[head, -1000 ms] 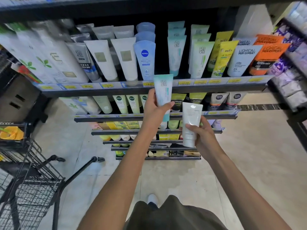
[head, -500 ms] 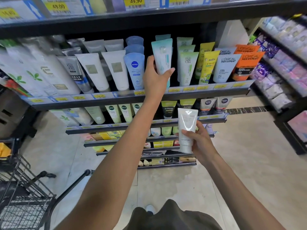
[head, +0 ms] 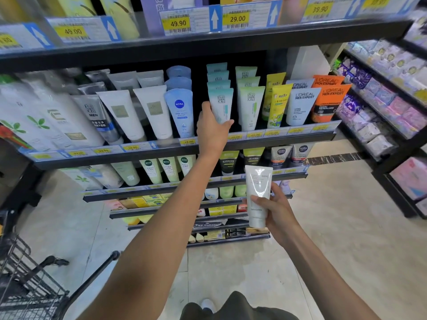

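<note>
Left hand (head: 211, 129) grips our teal tube (head: 221, 105) at the front of its shelf (head: 161, 155) row. Right hand (head: 275, 211), lower, holds our white tube (head: 257, 192) upright.

A supermarket's skincare aisle: black metal shelves (head: 208, 46) stacked with rows of plastic cleanser tubes (head: 250, 107), yellow price tags (head: 177, 23) on the shelf edges, a black wire shopping trolley (head: 30, 292) alongside.

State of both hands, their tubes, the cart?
left hand: grips teal tube, raised to shelf.
teal tube: cap down, at front of its row; base hidden by hand.
right hand: holds white Innisfree tube.
white Innisfree tube: upright, cap down, off the shelf.
shopping cart: parked left, untouched.
</note>
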{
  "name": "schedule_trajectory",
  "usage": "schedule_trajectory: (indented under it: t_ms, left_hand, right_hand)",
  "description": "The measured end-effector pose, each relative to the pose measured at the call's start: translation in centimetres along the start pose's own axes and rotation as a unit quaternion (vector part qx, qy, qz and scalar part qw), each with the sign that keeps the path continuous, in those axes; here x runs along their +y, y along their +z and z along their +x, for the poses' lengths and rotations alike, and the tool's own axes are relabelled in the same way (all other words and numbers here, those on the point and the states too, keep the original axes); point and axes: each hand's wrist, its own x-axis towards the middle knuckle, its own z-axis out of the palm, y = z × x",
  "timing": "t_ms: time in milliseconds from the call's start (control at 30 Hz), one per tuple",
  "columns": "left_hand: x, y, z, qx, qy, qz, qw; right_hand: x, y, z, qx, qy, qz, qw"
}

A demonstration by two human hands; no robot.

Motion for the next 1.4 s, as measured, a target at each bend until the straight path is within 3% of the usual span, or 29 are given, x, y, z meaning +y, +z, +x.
schedule_trajectory:
  t_ms: [533, 800, 967, 1133, 1400]
  left_hand:
    - [0.5, -0.7, -0.6, -0.026, -0.004, 0.028, 0.999]
    - [-0.5, -3.6, -4.7, -0.006, 0.061, 0.055, 0.997]
    - [-6.9, -6.8, -9.1, 0.019, 0.082, 0.121, 0.989]
    - [-15.8, -9.3, -10.7, -0.028, -0.017, 0.236, 0.971]
    - [-22.3, -9.7, -8.9, -0.100, 0.005, 0.348, 0.932]
  right_hand:
    - [0.5, 0.5, 0.4, 0.006, -0.005, 0.004, 1.000]
    - [1.1, 0.9, 0.8, -0.002, -0.006, 0.002, 1.000]
    - [1.7, 1.7, 1.3, -0.005, -0.007, 0.001, 1.000]
    - [3.1, 3.1, 2.3, -0.021, 0.015, -0.010, 1.000]
    - [7.6, 4.9, 6.0, -0.002, 0.045, -0.058, 0.997]
